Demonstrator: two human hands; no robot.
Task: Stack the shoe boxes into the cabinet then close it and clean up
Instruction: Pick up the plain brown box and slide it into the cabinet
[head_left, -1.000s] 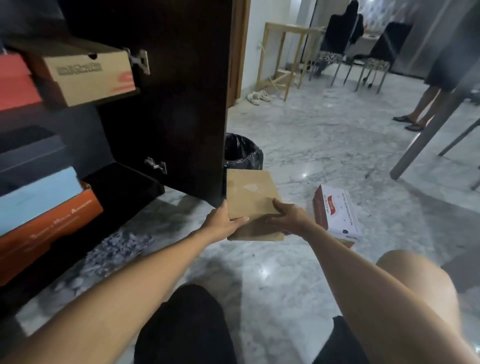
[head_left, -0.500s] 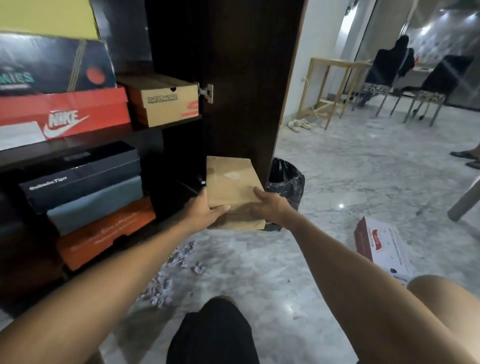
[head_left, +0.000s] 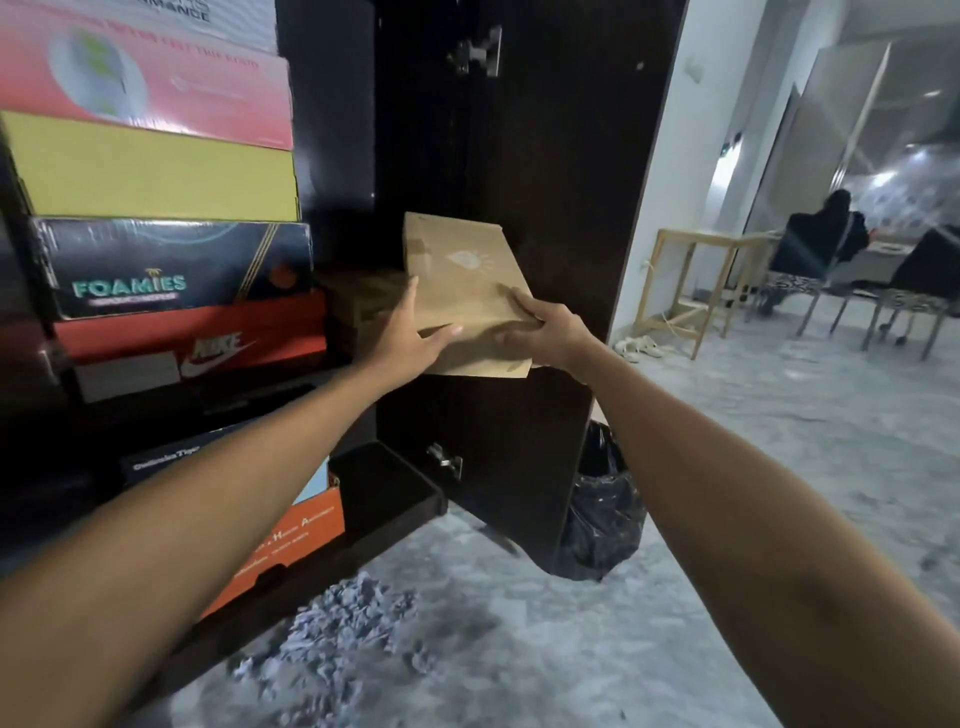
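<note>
While both hands, left (head_left: 410, 338) and right (head_left: 545, 332), clasp its near end, the plain tan shoe box (head_left: 462, 280) tilts.

The box (head_left: 467, 280) between the hands is plain tan with a pale sun-like mark. Left of the hands, the stacked boxes run pink (head_left: 156, 83), yellow (head_left: 156, 176), black (head_left: 171, 265) with teal lettering, then red (head_left: 192, 332). Below the hands, the floor (head_left: 519, 649) is grey-veined marble.

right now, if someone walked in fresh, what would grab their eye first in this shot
First, the plain brown shoe box at centre frame, gripped by the left hand and the right hand in front of the open dark cabinet door. Next, the bright stack on the left: a yellow box over a black FOAMIES box over a red Nike box. A black bin bag sits behind the door.
</note>
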